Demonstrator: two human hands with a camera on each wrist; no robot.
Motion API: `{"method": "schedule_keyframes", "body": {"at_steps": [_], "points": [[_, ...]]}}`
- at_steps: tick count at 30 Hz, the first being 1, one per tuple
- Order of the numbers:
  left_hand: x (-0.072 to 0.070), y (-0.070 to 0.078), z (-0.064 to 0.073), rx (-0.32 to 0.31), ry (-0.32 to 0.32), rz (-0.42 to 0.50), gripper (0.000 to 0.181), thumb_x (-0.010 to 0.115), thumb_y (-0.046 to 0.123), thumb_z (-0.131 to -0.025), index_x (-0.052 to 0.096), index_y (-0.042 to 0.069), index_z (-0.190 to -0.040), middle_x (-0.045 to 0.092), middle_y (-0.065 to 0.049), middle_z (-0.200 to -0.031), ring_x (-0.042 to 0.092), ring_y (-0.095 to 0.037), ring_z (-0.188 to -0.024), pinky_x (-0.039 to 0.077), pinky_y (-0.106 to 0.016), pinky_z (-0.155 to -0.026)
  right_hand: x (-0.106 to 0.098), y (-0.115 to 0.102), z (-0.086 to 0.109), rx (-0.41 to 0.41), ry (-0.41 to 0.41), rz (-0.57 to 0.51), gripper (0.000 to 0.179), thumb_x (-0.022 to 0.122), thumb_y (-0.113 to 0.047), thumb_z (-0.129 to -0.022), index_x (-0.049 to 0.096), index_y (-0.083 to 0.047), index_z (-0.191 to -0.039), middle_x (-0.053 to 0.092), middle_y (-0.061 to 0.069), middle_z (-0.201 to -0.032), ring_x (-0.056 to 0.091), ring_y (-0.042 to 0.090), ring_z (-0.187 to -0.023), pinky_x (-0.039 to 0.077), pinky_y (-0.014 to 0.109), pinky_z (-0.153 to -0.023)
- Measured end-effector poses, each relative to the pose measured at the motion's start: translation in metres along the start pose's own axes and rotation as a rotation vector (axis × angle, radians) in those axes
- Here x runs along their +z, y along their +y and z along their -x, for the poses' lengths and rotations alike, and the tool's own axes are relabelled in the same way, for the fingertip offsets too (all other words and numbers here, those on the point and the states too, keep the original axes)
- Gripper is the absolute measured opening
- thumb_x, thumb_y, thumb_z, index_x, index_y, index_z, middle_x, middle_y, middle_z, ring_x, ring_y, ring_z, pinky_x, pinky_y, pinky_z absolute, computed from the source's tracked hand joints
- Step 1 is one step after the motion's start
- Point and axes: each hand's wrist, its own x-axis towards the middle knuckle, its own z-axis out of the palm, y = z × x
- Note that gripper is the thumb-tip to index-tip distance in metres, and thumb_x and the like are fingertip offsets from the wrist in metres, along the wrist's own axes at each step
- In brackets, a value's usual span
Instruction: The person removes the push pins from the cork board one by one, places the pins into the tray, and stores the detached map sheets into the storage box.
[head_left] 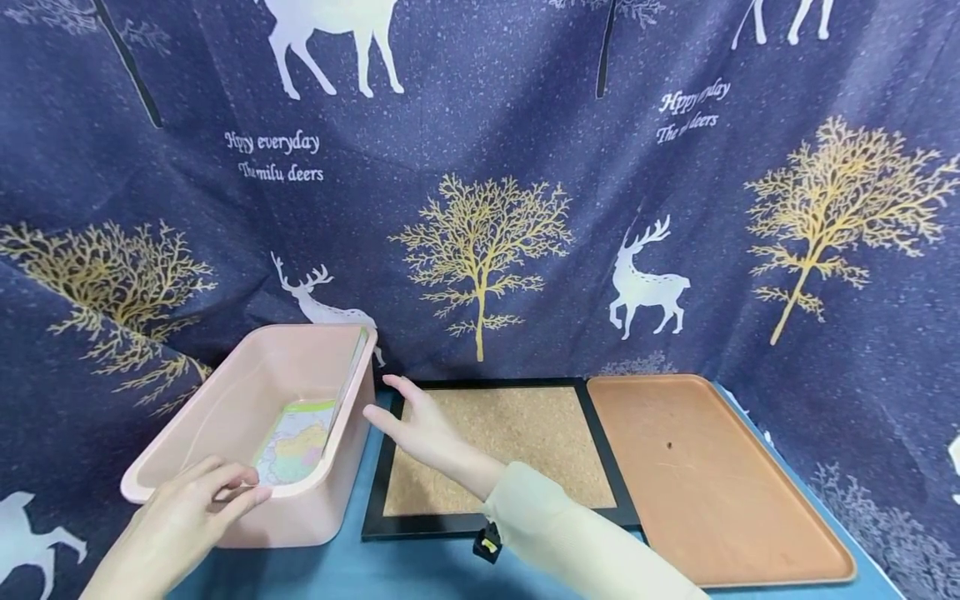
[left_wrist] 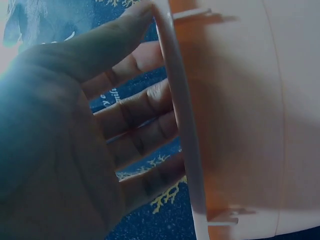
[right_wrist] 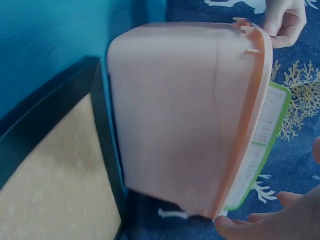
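Observation:
A pale pink plastic bin (head_left: 258,358) stands at the left of the table. My left hand (head_left: 187,508) grips its near rim, with the fingers over the edge and the thumb near the front wall. In the left wrist view those fingers (left_wrist: 145,105) pass behind the rim (left_wrist: 182,100). Inside the bin lies a colourful map sheet (head_left: 296,446) with a green border. A thin green-edged board (right_wrist: 267,130) leans along the right wall and rises above the rim. My right hand (head_left: 427,425) is spread beside the bin's far right corner, its thumb close to the rim.
Right of the bin lies a cork board (head_left: 510,450) in a black frame. A brown tray (head_left: 712,475) sits farther right. A small black object (head_left: 488,543) with a yellow mark shows beside my right sleeve. A dark blue deer-print cloth (head_left: 525,125) hangs behind the blue table.

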Motion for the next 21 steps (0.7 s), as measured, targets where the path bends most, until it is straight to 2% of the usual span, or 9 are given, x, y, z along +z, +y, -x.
{"method": "schedule_keyframes", "body": {"at_steps": [3,8,10,12,15,19,21], "points": [[-0.003,0.001,0.0,-0.01,-0.02,-0.063,0.015,0.075,0.03,-0.087,0.068,0.017,-0.09,0.061,0.005,-0.086,0.057,-0.012,-0.071,0.049,-0.038,-0.063,-0.007,0.001,0.008,-0.003,-0.035,0.08,0.064,0.057,-0.049,-0.097,0.037,-0.022,-0.151,0.025,0.004,-0.159,0.025,0.024,-0.144,0.026,0.051,-0.112],[-0.004,0.007,-0.001,0.022,0.033,-0.14,0.032,0.074,0.031,-0.087,0.068,0.004,-0.105,0.062,-0.009,-0.095,0.058,-0.026,-0.076,0.046,-0.05,-0.069,-0.017,0.003,0.02,-0.034,-0.111,0.239,0.067,0.049,-0.058,-0.097,0.028,-0.031,-0.154,0.014,0.001,-0.162,0.011,0.021,-0.148,0.019,0.055,-0.114],[-0.002,0.014,-0.005,0.043,0.059,-0.133,0.041,0.073,0.029,-0.089,0.064,0.002,-0.117,0.062,-0.017,-0.105,0.059,-0.036,-0.087,0.045,-0.056,-0.075,-0.022,0.004,0.027,-0.062,-0.116,0.311,0.068,0.045,-0.061,-0.097,0.026,-0.032,-0.155,0.011,0.002,-0.163,0.006,0.021,-0.148,0.016,0.056,-0.114],[0.001,0.025,-0.01,0.057,0.058,-0.095,0.052,0.07,0.03,-0.091,0.055,0.004,-0.134,0.056,-0.023,-0.123,0.056,-0.044,-0.104,0.042,-0.06,-0.082,-0.028,0.007,0.035,-0.105,-0.104,0.389,0.067,0.041,-0.061,-0.098,0.023,-0.031,-0.156,0.008,0.004,-0.163,0.001,0.022,-0.148,0.013,0.058,-0.114],[0.008,0.044,-0.02,0.095,0.08,-0.043,0.066,0.067,0.032,-0.094,0.04,0.01,-0.149,0.044,-0.027,-0.141,0.045,-0.049,-0.123,0.037,-0.064,-0.092,-0.039,0.013,0.048,-0.182,-0.053,0.551,0.065,0.035,-0.059,-0.101,0.022,-0.029,-0.157,0.006,0.007,-0.163,-0.002,0.025,-0.148,0.015,0.061,-0.112],[0.021,0.069,-0.032,0.131,0.067,-0.047,0.067,0.062,0.039,-0.096,0.036,0.015,-0.153,0.034,-0.023,-0.152,0.034,-0.045,-0.136,0.031,-0.062,-0.103,-0.054,0.025,0.064,-0.236,0.017,0.757,0.062,0.027,-0.057,-0.103,0.022,-0.028,-0.157,0.002,0.008,-0.163,-0.005,0.028,-0.148,0.018,0.063,-0.11],[0.028,0.08,-0.036,0.124,0.023,-0.031,0.066,0.057,0.042,-0.098,0.033,0.018,-0.154,0.027,-0.02,-0.156,0.027,-0.043,-0.141,0.028,-0.062,-0.106,-0.06,0.032,0.071,-0.226,0.033,0.818,0.061,0.023,-0.056,-0.103,0.021,-0.028,-0.157,0.0,0.007,-0.163,-0.007,0.029,-0.148,0.017,0.064,-0.11]]}}
